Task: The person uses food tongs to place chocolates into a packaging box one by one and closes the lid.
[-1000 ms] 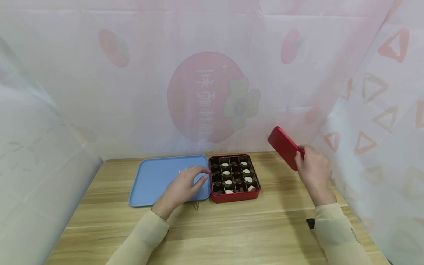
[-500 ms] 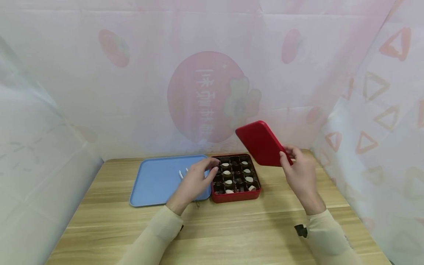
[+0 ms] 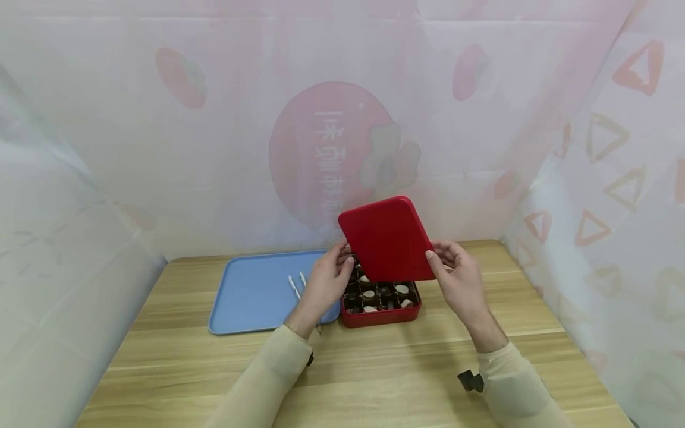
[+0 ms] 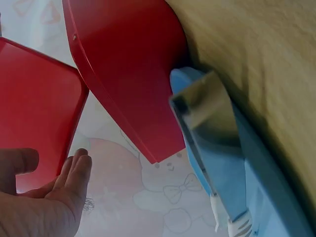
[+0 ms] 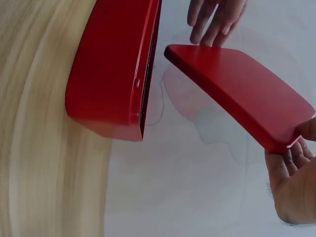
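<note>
Tilted above the open red box (image 3: 380, 320), a red lid (image 3: 386, 238) is held at its right corner between the thumb and fingers of my right hand (image 3: 464, 288). My left hand (image 3: 321, 288) is at the lid's left edge, thumb and fingers apart. Whether it touches the lid is unclear. In the right wrist view, the left hand's fingers (image 5: 215, 22) show beyond the lid's far edge. Dark and white chocolates (image 3: 401, 289) sit in the box's compartments. The lid hides the back ones.
Left of the box lies a blue tray (image 3: 246, 297), close against it. Metal tongs with white tips (image 3: 294, 288) rest on the tray, partly hidden by my left hand. The wooden table (image 3: 364, 368) is enclosed by printed cloth walls (image 3: 225, 148) at the back and sides.
My right hand has carried the lid leftward from the table's right side to above the box. My left hand has moved slightly right to the lid's edge. The box and tray stay put.
</note>
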`<control>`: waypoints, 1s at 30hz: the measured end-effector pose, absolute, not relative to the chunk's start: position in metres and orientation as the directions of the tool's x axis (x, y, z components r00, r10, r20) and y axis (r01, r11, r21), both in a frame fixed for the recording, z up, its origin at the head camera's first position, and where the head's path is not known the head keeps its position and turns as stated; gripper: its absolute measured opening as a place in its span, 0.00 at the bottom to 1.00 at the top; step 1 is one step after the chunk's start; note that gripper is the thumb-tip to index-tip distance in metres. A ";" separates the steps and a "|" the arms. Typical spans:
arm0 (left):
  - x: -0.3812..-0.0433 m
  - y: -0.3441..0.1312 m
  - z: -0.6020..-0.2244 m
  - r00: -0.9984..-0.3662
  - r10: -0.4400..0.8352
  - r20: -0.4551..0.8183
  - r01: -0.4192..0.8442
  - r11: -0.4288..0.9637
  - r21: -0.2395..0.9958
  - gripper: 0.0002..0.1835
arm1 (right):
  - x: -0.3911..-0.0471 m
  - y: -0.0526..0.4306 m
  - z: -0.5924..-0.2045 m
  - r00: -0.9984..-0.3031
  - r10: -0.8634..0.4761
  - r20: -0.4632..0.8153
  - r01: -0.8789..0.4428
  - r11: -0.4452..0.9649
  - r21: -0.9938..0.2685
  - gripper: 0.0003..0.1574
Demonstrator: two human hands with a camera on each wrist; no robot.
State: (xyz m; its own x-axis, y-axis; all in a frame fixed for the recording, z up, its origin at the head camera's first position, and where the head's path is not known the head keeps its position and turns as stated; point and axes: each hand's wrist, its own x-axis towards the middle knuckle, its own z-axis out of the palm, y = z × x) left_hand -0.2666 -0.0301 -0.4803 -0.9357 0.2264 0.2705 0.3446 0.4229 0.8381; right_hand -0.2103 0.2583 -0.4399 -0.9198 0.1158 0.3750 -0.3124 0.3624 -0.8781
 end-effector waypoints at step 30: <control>-0.257 -0.062 -0.499 -0.963 0.207 0.170 0.253 0.493 0.832 0.28 | -0.243 0.255 -0.500 -0.996 -0.038 0.076 -0.082 0.640 -0.764 0.26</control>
State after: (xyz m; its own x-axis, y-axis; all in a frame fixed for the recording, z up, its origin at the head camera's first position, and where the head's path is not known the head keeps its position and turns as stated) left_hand -0.2573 -0.0619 -0.4992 -0.9633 0.2074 0.1704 0.2534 0.4933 0.8321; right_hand -0.2426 0.2552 -0.4996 -0.9964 -0.0376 0.0757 -0.0822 0.6400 -0.7640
